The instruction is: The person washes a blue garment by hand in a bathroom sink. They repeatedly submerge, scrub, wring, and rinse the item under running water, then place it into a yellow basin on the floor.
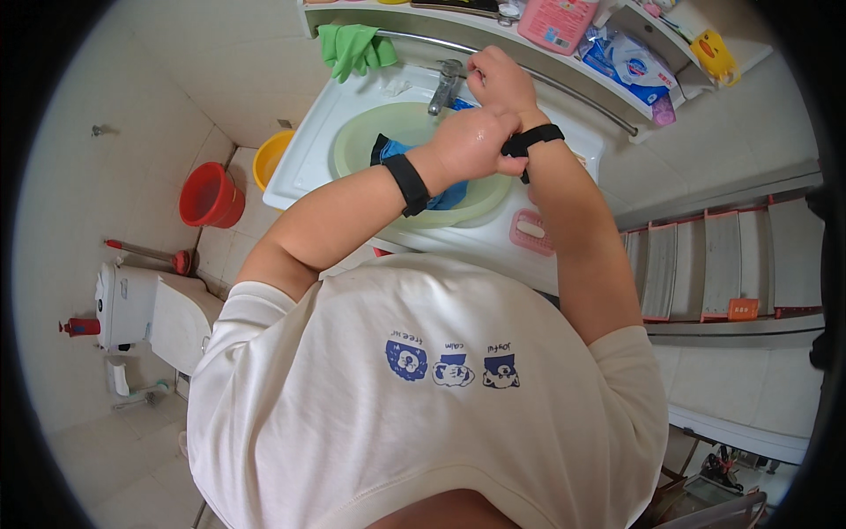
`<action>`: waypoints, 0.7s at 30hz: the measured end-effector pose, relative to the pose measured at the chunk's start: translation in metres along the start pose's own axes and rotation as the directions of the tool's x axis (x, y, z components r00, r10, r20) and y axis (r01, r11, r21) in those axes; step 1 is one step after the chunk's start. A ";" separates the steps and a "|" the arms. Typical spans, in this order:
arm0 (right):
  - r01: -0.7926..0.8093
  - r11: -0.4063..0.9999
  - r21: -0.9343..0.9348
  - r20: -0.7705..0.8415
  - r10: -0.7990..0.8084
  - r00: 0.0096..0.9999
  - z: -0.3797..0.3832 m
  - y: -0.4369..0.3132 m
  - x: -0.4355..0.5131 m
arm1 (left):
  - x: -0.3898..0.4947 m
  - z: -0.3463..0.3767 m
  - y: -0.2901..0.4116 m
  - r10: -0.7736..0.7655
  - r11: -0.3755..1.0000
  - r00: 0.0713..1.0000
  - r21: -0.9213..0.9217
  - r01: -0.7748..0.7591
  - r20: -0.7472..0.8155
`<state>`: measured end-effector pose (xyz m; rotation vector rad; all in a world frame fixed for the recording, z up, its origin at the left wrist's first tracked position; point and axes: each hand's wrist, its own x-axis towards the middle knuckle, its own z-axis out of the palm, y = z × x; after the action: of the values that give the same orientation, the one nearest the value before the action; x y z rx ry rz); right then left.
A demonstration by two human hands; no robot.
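My left hand (pixel 472 145) reaches across to my right wrist, its fingers closed on the black wristband (pixel 538 137) there. Another black wristband (pixel 406 185) is around my left wrist. Near the faucet (pixel 445 86), my right hand (pixel 502 79) is raised with its fingers curled; nothing is seen in it, though its palm is partly hidden. Below both hands, a pale green basin (pixel 353 135) sits in the white sink (pixel 297 168). Blue and black cloth (pixel 451 197) lies in the basin, partly hidden by my left hand and forearm.
A pink soap dish (pixel 533 231) with a white soap bar is at the sink's right. Green rubber gloves (pixel 357 49) hang on the metal rail (pixel 562 89) below a shelf holding a pink bottle (pixel 558 23). Red (pixel 211 195) and yellow buckets (pixel 268 159) stand left, near a toilet (pixel 178 317).
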<state>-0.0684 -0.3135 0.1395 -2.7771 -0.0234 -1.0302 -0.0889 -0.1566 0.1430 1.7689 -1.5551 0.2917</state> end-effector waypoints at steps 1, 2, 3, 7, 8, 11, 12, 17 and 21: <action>-0.007 1.000 0.000 0.003 0.007 1.000 0.000 -0.002 -0.002 | 0.000 -0.002 0.000 -0.032 0.999 0.998 0.031 0.031 0.047; -0.002 1.000 0.002 -0.006 0.002 1.000 0.001 -0.003 -0.004 | 0.000 -0.006 -0.001 -0.037 0.997 0.996 0.068 0.032 0.082; 0.008 1.000 0.005 -0.023 -0.008 1.000 0.002 -0.004 -0.005 | 0.000 -0.010 -0.002 -0.085 0.990 0.985 0.123 0.067 0.152; -0.189 0.933 0.305 -0.134 0.238 0.962 0.009 0.000 -0.014 | -0.003 -0.038 -0.020 -0.125 0.970 0.992 0.207 0.126 -0.020; -0.214 0.918 0.333 -0.138 0.272 0.952 0.011 0.002 -0.015 | -0.007 -0.045 -0.027 -0.173 0.958 0.985 0.231 0.172 -0.016; -0.225 0.906 0.359 -0.128 0.286 0.950 0.016 0.005 -0.018 | -0.016 -0.058 -0.053 -0.287 0.908 0.958 0.320 0.271 0.003; -0.216 0.904 0.368 -0.131 0.280 0.951 0.018 0.005 -0.018 | -0.021 -0.057 -0.060 -0.310 0.890 0.951 0.358 0.283 0.019; -0.212 0.861 0.462 -0.169 0.320 0.932 0.033 0.000 -0.011 | -0.039 -0.045 -0.089 -0.356 0.863 0.932 0.404 0.302 0.064; -0.192 0.860 0.472 -0.136 0.286 0.949 0.046 -0.004 -0.008 | -0.045 -0.036 -0.101 -0.372 0.852 0.925 0.422 0.310 0.071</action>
<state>-0.0453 -0.3014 0.1009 -2.1805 0.0963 -1.0723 0.0046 -0.1013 0.1019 2.4059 -1.3043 0.3258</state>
